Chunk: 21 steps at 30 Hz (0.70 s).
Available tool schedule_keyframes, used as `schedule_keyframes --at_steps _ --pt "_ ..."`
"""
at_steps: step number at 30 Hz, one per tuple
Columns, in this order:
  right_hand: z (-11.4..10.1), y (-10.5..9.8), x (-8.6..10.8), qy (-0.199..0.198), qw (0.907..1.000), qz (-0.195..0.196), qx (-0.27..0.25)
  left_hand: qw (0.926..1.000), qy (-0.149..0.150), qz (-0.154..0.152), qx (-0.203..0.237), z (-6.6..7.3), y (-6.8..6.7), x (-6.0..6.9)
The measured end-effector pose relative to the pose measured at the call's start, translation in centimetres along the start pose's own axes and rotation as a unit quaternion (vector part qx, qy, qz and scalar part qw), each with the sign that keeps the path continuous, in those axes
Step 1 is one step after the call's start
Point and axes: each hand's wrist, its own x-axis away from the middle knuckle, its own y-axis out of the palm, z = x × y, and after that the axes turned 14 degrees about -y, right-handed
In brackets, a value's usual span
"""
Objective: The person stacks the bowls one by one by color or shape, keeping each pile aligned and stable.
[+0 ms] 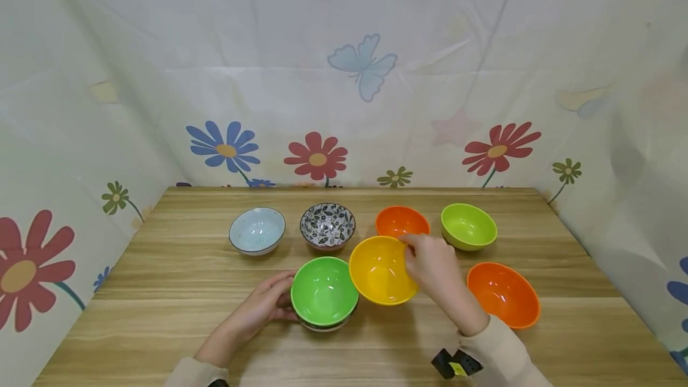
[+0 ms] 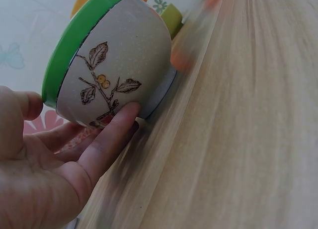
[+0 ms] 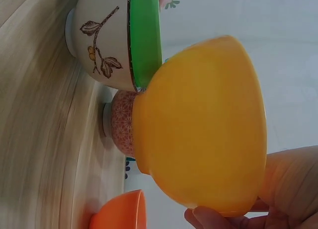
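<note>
My right hand (image 1: 436, 263) pinches the rim of a yellow bowl (image 1: 378, 273) and holds it tilted above the table, close to the right side of a green bowl (image 1: 324, 291). That green bowl sits nested in a cream ceramic bowl (image 2: 124, 55) with a painted leaf-and-berry branch; only its lower edge shows from the head. At the left of this pair, my left hand (image 1: 269, 302) holds the side, thumb by the green rim and fingers against the ceramic wall. In the right wrist view the yellow bowl (image 3: 208, 124) hides part of the scene behind.
Along the back stand a pale blue bowl (image 1: 258, 230), a black-and-white leaf-patterned bowl (image 1: 328, 224), an orange bowl (image 1: 400, 221) and a lime bowl (image 1: 469, 226). A larger orange bowl (image 1: 503, 295) rests right of my right forearm. A flowered curtain (image 1: 365, 106) hangs behind the wooden table (image 1: 161, 291).
</note>
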Motion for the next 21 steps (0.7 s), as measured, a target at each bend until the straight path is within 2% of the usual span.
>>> schedule_keyframes --at_steps 14,21 --pt "-1.3 -0.1 -1.0 -0.040 0.9989 0.021 0.015 1.0000 -0.002 -0.005 0.000 0.1 0.1 0.1" --pt "-1.6 -0.3 -1.4 -0.047 0.9983 0.029 0.019 1.0000 0.000 -0.005 0.001 0.1 0.0 0.1"
